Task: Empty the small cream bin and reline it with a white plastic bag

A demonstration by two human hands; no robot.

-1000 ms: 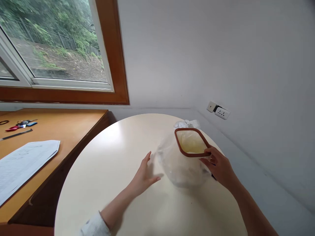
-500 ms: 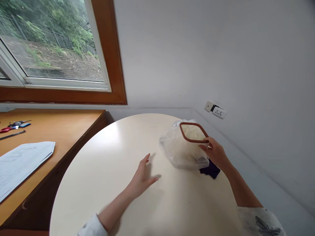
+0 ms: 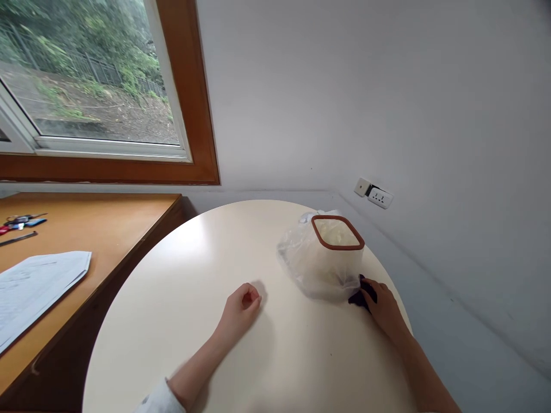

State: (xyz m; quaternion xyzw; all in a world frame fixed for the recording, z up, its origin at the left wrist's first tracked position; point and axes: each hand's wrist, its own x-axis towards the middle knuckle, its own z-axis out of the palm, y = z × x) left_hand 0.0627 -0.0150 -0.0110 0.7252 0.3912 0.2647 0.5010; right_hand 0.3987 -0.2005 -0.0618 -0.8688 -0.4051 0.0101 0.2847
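Note:
At the right of the round table, my right hand [image 3: 385, 310] pinches a dark navy cloth [image 3: 359, 298], partly hidden under the fingers. Just beyond it is a translucent white plastic bag [image 3: 307, 269], bunched up. A brown rounded-square rim [image 3: 338, 248] sits at the top of a pale container-like shape beside the bag; whether the bag wraps around it I cannot tell. My left hand [image 3: 240, 310] is in a loose fist over the tabletop, its fingers curled to the thumb with nothing in them. The bag lies to its right, apart from it.
The cream round table [image 3: 172, 321] stands against the wall. To the left is a wooden desk [image 3: 116, 218] with papers [image 3: 38, 287], a pen [image 3: 17, 238] and small coloured items [image 3: 26, 221]. A wall socket [image 3: 379, 197] is at the right, and a window at upper left.
My right hand has let go of the brown rim and moved down to the dark cloth, taking hold of it. My left hand has closed from spread fingers into a loose fist.

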